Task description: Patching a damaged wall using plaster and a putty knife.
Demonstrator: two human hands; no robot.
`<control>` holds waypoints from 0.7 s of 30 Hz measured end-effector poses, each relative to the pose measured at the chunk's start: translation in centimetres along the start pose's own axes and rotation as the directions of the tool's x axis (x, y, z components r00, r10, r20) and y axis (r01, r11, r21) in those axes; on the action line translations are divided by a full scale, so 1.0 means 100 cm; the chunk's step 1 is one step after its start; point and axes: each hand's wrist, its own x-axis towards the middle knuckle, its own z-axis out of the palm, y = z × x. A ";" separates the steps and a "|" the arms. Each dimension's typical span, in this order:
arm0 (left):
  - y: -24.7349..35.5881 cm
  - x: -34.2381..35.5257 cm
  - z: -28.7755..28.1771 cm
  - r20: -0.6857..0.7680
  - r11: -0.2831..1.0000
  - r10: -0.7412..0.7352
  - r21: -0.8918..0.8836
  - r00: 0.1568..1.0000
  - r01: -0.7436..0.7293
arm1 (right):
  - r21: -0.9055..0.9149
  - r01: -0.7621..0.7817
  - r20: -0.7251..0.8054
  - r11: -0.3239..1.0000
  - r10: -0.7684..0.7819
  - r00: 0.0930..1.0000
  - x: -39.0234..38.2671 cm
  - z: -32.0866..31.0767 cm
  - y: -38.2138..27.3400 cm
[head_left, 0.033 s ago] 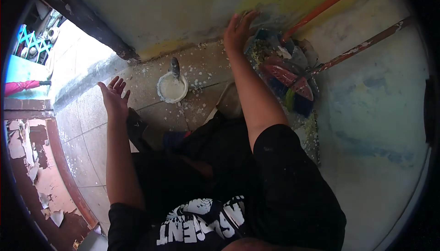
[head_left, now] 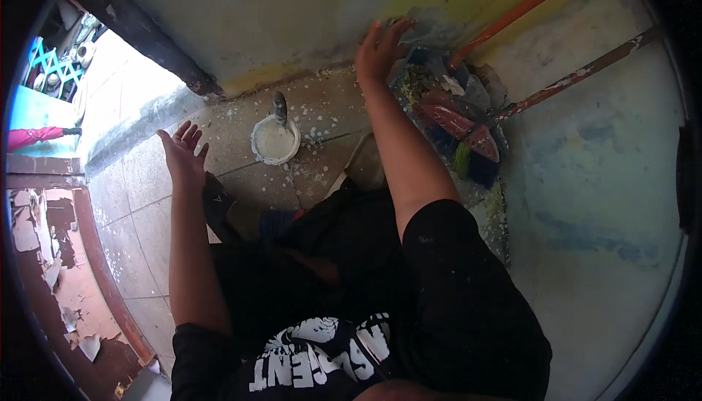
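Observation:
My left hand (head_left: 184, 154) hangs over the tiled floor, palm up, fingers spread and holding nothing. My right hand (head_left: 380, 53) reaches forward to the foot of the wall (head_left: 307, 17). Its fingers are bent against the wall's surface, beside a greyish patch; a small dark thing seems to be between them, too unclear to name. Between the hands stands a round white tub (head_left: 276, 140) of whitish paste or paint, with a dark-handled tool (head_left: 279, 108) leaning at its rim. Right of my right forearm, a blue dustpan (head_left: 409, 64) holds debris.
A red-and-blue broom head (head_left: 461, 126) lies by the dustpan; an orange pole (head_left: 526, 9) and a worn brown pole (head_left: 578, 79) lean across the right wall. White spatters dot the floor tiles (head_left: 322, 170). At left are a bright doorway and a peeling panel (head_left: 80, 276).

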 end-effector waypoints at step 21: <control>-0.002 0.000 -0.007 0.001 0.999 0.017 0.034 1.000 -0.017 | 0.814 -0.561 0.316 0.154 0.693 0.648 0.013 -0.017 0.028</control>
